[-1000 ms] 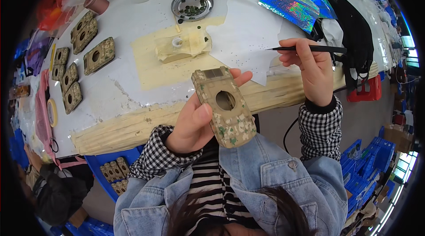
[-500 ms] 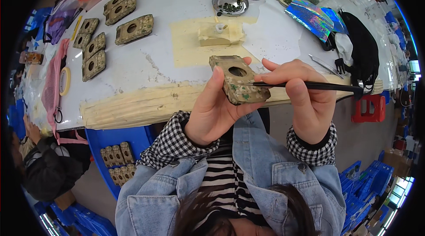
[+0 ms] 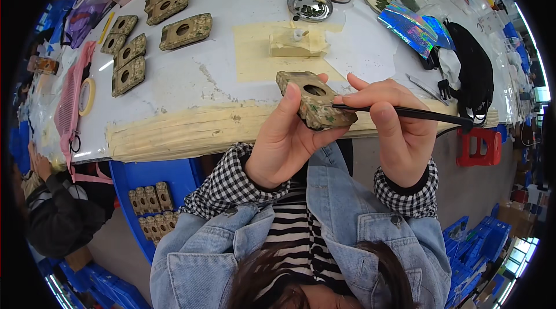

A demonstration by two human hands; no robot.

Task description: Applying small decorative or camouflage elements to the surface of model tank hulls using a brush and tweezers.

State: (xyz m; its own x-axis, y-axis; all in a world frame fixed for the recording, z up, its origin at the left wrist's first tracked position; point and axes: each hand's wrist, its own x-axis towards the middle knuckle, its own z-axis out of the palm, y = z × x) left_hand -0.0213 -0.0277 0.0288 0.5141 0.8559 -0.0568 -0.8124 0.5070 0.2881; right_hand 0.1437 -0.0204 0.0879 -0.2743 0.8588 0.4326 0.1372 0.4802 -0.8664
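Observation:
A camouflage model tank hull (image 3: 317, 103) with a round hole in its top is gripped at its edges by my left hand (image 3: 278, 141), above the table's front edge. The hull sits tilted between thumb and fingers. Black tweezers (image 3: 414, 114) are pinched in my right hand (image 3: 405, 135). Their tips rest at or just above the hull's near side, beside the hole; whether they hold anything is too small to tell. More camouflage hulls (image 3: 186, 31) lie in a loose group on the table's left part.
Beyond my hands stands a tape-covered block (image 3: 292, 44) with a small white cup. A round metal dish (image 3: 310, 6) holds small dark green pieces. Silver tweezers (image 3: 427, 88) lie at right. A blue tray (image 3: 128, 173) below holds several hulls. Another person (image 3: 69, 210) works at far left.
The hull has turned slightly in my left hand. The tweezer tips have shifted a little to the right and up along its side. The whole view has shifted slightly.

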